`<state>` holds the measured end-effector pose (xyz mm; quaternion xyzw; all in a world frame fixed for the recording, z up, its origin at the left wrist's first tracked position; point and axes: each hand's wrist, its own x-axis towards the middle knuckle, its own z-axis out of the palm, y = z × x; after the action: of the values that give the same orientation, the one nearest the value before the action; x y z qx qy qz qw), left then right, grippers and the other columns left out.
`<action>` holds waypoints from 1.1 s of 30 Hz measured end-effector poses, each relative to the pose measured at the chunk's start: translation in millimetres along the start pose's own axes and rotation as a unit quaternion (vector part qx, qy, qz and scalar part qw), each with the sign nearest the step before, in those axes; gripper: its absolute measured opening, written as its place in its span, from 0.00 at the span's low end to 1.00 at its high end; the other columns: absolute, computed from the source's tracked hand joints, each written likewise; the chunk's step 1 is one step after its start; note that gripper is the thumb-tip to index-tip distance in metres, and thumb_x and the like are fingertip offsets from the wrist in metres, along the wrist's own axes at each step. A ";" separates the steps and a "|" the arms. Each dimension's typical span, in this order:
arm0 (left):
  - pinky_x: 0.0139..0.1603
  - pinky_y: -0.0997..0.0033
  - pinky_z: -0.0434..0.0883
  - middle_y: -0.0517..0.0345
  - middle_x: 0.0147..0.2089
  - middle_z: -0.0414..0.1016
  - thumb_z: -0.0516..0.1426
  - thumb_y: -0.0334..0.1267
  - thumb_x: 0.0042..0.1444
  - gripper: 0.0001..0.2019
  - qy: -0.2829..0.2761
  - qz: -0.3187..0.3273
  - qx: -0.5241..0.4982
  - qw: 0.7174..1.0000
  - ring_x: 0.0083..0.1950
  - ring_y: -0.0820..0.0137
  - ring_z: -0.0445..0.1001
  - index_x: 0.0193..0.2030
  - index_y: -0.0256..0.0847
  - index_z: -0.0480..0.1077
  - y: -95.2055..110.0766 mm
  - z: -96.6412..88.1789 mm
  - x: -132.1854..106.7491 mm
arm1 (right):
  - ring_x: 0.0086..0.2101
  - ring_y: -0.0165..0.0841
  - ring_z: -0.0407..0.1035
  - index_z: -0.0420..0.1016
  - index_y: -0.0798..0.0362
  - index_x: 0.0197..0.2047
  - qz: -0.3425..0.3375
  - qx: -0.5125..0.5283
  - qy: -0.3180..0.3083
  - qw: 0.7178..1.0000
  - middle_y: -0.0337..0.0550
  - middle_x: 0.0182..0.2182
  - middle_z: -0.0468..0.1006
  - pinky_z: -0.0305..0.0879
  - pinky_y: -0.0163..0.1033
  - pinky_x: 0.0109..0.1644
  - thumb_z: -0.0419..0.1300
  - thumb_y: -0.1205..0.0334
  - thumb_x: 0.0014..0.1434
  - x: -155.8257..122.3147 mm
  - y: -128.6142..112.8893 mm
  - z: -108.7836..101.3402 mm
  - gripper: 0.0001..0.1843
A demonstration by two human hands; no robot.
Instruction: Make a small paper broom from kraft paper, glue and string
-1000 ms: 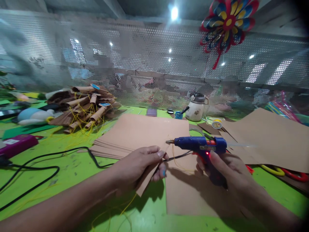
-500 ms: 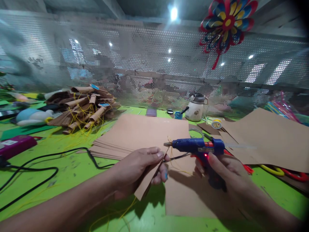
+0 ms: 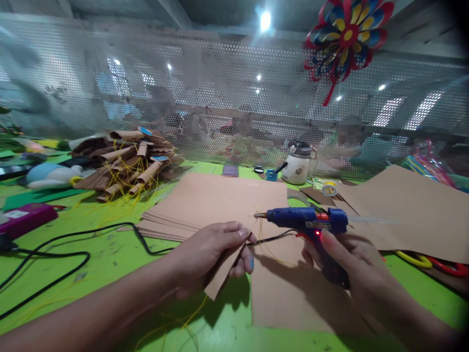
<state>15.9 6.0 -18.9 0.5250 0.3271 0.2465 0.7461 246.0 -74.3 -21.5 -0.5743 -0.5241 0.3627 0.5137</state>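
Observation:
My left hand (image 3: 220, 249) is closed on a folded strip of brown kraft paper (image 3: 224, 276), pinched between thumb and fingers. Yellow string (image 3: 196, 313) trails below the strip onto the table. In my right hand (image 3: 340, 254) is a blue hot glue gun (image 3: 308, 220), its red light lit and its metal nozzle pointing left. The nozzle is above and to the right of the strip, apart from it. A thin glue thread and some yellow string hang near the tip. Beneath both hands lie brown paper sheets (image 3: 293, 303).
A stack of kraft paper (image 3: 220, 195) lies ahead, more sheets (image 3: 414, 210) at right. Rolled paper pieces with yellow string (image 3: 135, 166) are piled at left. A black cord (image 3: 106, 227) crosses the green table. A white jug (image 3: 297, 164) stands before the perforated screen (image 3: 220, 73).
The glue gun in my right hand has moved right, so its nozzle has drawn away from the paper strip. My left hand has barely moved.

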 end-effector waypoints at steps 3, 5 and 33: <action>0.26 0.76 0.59 0.54 0.27 0.74 0.56 0.43 0.59 0.10 0.011 0.002 0.000 1.000 0.23 0.76 0.66 0.37 0.36 0.67 -1.1 0.0 0.4 | 0.24 0.32 0.62 0.71 0.56 0.22 -0.008 -0.027 0.007 1.000 0.44 0.21 0.71 0.55 0.36 0.25 0.57 0.40 0.58 0.0 1.8 -1.3 0.27; 0.26 0.76 0.59 0.54 0.27 0.74 0.56 0.43 0.58 0.11 0.011 0.000 0.002 1.000 0.23 0.76 0.66 0.37 0.36 0.66 -1.3 -0.2 0.8 | 0.24 0.32 0.62 0.71 0.56 0.22 -0.016 -0.029 0.009 0.999 0.44 0.20 0.70 0.55 0.36 0.25 0.57 0.40 0.58 0.0 2.9 -1.6 0.28; 0.25 0.78 0.61 0.53 0.27 0.73 0.51 0.40 0.63 0.10 -0.003 -0.014 0.014 1.000 0.24 0.76 0.67 0.37 0.34 0.65 5.7 3.6 -2.3 | 0.24 0.31 0.63 0.73 0.55 0.23 -0.003 -0.017 -0.037 0.999 0.43 0.21 0.71 0.55 0.35 0.27 0.57 0.42 0.60 -2.2 3.6 3.3 0.26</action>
<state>17.0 3.9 -12.1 0.5315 0.3358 0.2294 0.7431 243.3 -75.4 -25.9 -0.5674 -0.5505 0.3735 0.4852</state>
